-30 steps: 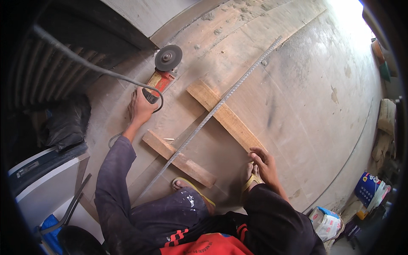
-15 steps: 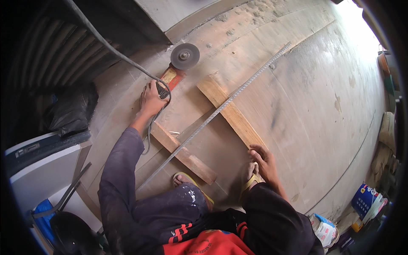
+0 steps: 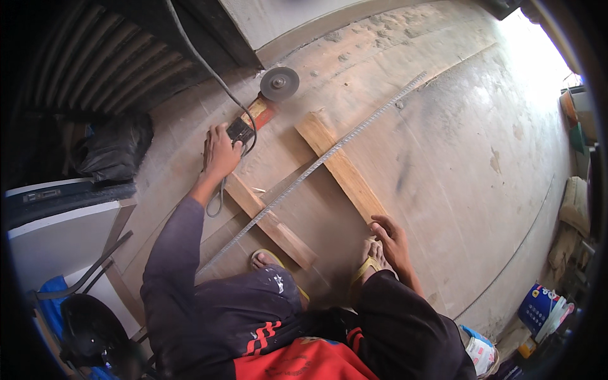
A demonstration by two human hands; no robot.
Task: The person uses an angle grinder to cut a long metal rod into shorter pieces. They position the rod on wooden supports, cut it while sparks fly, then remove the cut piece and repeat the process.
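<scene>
An angle grinder (image 3: 258,115) with a red and black body and a dark cutting disc (image 3: 279,83) lies on the floor at the upper left. My left hand (image 3: 221,152) is at its black rear end, fingers and thumb apart and not wrapped round the body. A long ribbed steel bar (image 3: 304,175) lies diagonally across two pieces of wood, a lighter plank (image 3: 348,180) and a shorter block (image 3: 278,231). My right hand (image 3: 394,244) hangs beside my right foot, near the plank's lower end, with nothing in its loosely bent, parted fingers.
The grinder's grey cable (image 3: 201,60) runs up to the top and loops beside my left wrist. A black plastic bag (image 3: 117,152) and a white panel (image 3: 66,234) stand at left. My sandalled feet are near the wood. Sacks (image 3: 573,206) and a blue container (image 3: 538,309) line the right side.
My left hand has drawn back along the grinder and loosened from its body, leaving more of the black rear end showing. My right hand has barely moved. The view has shifted slightly.
</scene>
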